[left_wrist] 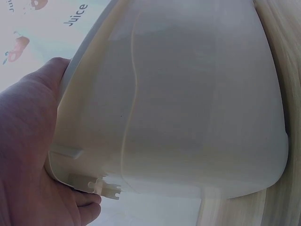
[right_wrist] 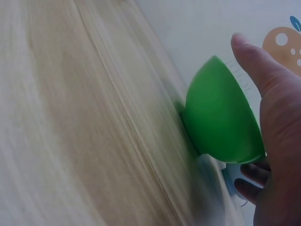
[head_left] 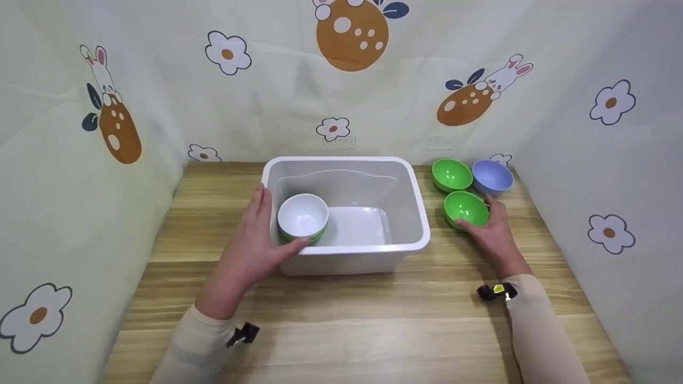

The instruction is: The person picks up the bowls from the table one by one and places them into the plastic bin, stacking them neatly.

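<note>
I am watching the left hand (head_left: 255, 242) gripping the near left corner of the white bin (head_left: 421, 213), its thumb hooked over the rim and its fingers lying along the outer wall, which is steadying the bin on the wooden table (head_left: 341, 330). Inside the bin, at its left end, a white bowl (head_left: 302, 214) is sitting nested in what looks like a green one. The right hand (head_left: 493, 232) is curling round the nearest green bowl (head_left: 466, 208), which is tilting on the table just right of the bin; in the right wrist view the fingers (right_wrist: 256, 172) are wrapping under its rim. Behind it, a second green bowl (head_left: 451, 174) and a blue bowl (head_left: 492, 176) are waiting untouched near the back curtain. I am judging the packing as partly done: a small stack is in, three bowls are left outside, and one of them is in hand.
</note>
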A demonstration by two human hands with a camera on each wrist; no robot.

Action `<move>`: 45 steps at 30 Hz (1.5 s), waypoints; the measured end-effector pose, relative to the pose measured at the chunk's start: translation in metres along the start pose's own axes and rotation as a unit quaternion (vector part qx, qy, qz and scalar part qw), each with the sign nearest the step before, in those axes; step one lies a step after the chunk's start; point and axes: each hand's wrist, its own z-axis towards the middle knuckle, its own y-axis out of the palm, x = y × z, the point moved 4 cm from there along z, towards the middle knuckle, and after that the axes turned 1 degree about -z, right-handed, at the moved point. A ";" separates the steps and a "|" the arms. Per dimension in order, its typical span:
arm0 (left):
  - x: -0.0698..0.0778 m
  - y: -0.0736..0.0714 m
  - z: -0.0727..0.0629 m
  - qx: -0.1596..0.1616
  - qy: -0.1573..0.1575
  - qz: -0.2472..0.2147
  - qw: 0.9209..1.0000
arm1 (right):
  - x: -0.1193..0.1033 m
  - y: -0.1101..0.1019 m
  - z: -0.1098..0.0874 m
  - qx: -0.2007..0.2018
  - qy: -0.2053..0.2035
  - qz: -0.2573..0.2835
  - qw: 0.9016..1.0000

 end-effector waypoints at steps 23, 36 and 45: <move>0.001 0.000 -0.001 -0.001 0.008 -0.003 1.000 | 0.004 0.011 0.000 0.016 -0.022 -0.005 1.000; 0.001 0.001 -0.002 -0.003 0.003 -0.005 1.000 | 0.008 0.016 0.000 0.027 -0.033 -0.003 0.999; 0.000 0.000 -0.001 -0.002 -0.001 -0.007 1.000 | 0.008 0.018 0.003 0.016 -0.037 -0.004 0.999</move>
